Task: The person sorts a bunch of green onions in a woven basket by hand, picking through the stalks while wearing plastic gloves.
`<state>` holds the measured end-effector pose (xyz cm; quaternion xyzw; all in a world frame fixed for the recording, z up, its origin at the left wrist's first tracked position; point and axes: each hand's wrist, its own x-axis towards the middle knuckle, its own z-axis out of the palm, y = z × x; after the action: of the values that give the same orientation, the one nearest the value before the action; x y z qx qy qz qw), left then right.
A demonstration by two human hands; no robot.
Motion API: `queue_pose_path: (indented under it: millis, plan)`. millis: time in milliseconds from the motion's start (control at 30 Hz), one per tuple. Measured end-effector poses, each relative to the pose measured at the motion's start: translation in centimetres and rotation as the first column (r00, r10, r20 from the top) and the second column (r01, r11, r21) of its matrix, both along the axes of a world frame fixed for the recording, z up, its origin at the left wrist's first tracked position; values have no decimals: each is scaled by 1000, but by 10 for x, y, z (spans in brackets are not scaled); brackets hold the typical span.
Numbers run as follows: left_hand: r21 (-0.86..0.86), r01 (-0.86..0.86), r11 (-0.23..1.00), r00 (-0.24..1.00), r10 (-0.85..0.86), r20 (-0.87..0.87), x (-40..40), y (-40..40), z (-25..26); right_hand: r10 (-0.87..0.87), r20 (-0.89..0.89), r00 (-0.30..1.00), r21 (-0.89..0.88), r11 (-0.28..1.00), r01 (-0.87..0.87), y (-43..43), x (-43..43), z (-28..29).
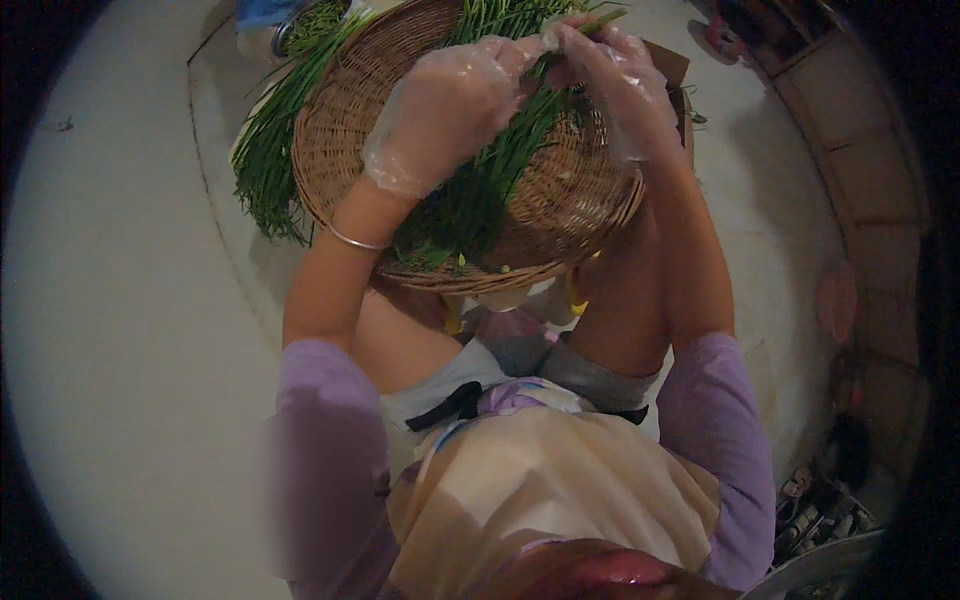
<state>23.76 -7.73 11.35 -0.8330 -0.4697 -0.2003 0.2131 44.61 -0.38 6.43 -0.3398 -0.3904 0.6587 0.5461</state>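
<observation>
Both my hands wear clear plastic gloves and meet over the far side of a round wicker basket (pixel 337 142). My left hand (pixel 457 105) is closed around a few long green chive-like stalks, its fingers near the pale stem ends. Close beside it, my right hand (pixel 626 90) pinches the same stalks, and one short stem end sticks out past its fingers. A loose pile of green chive-like leaves (pixel 465 202) lies in the basket below my hands. More greens (pixel 495 19) show at the far side. The fingertips partly hide what they grip.
A long bunch of the greens (pixel 274 172) hangs outside the basket's left rim. Behind it stands a container of cut greens (pixel 319 26). Part of a cardboard box (pixel 667 64) shows at the right rim. Small cluttered items (pixel 817 517) lie at lower right.
</observation>
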Motion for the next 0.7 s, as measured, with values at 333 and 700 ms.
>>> queue_pose_path:
  millis: [333, 700]
  plan:
    - [-132, 403, 906, 247, 31, 969, -49, 12, 22, 20, 33, 999, 571, 820, -36, 16, 37, 99]
    - [-355, 737, 576, 297, 196, 935, -39, 28, -12, 479, 307, 822, 160, 826, -541, 13, -29, 46]
